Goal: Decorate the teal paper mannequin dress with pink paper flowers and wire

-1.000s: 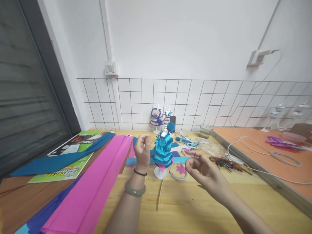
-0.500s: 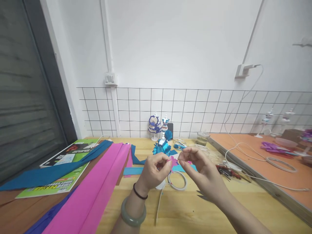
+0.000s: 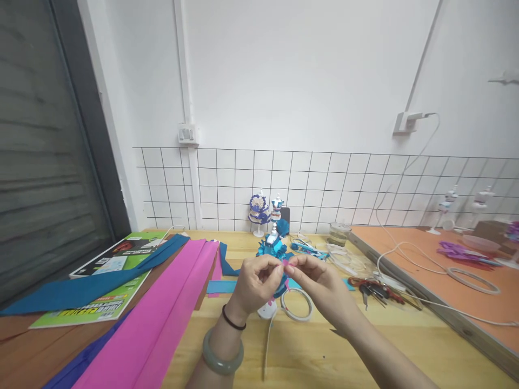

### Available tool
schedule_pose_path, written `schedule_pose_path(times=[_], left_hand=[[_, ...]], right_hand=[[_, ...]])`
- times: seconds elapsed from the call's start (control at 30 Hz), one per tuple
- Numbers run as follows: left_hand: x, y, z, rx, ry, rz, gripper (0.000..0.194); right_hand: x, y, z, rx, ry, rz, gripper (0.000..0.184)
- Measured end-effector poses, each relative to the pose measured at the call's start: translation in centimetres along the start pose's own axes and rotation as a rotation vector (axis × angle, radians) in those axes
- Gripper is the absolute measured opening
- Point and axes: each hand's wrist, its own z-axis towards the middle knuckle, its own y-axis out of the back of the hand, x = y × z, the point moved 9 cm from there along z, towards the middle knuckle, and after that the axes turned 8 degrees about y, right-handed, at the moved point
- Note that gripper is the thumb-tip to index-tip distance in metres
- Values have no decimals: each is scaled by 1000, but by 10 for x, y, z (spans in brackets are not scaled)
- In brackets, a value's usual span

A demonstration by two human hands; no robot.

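Held up over the middle of the table is a small pink piece of crepe paper, mostly hidden by fingertips. My left hand pinches it from the left, with a dark band and a jade-like bangle on that wrist. From the right, the thumb and forefinger of my right hand also pinch it. Behind the hands stands a white figure dressed in blue crepe paper. Below them lie a ring of tape and a white disc with a thin strip trailing forward.
Pink crepe paper, a blue strip and a green magazine cover the left. Keys, a glass jar and a white cable lie to the right. Two decorated figures stand by the tiled wall.
My right hand has come leftward and its fingertips now meet my left hand's at the pink piece. My left hand has stayed nearly in place. The view has shifted slightly.
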Motion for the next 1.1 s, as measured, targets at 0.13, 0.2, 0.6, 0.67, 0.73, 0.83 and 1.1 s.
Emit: schedule_pose_path(times=[0.13, 0.2, 0.6, 0.67, 0.73, 0.83, 1.1], left_hand=[[21, 37, 0, -343, 22, -33, 17], [32, 53, -1, -509, 4, -37, 16], [35, 30, 13, -222, -100, 79, 39], [32, 27, 13, -204, -109, 132, 39], [29, 25, 12, -192, -118, 178, 40], [27, 22, 12, -183, -127, 228, 40], [26, 21, 12, -183, -137, 291, 40]], right_hand=[[9, 1, 11, -44, 132, -202, 23], [17, -1, 17, -86, 234, -318, 19], [18, -18, 30, -176, 487, -638, 11], [18, -17, 30, -184, 492, -660, 12], [19, -16, 30, -188, 493, -671, 12], [20, -16, 30, -191, 493, -671, 12], [19, -16, 31, -206, 491, -671, 9]])
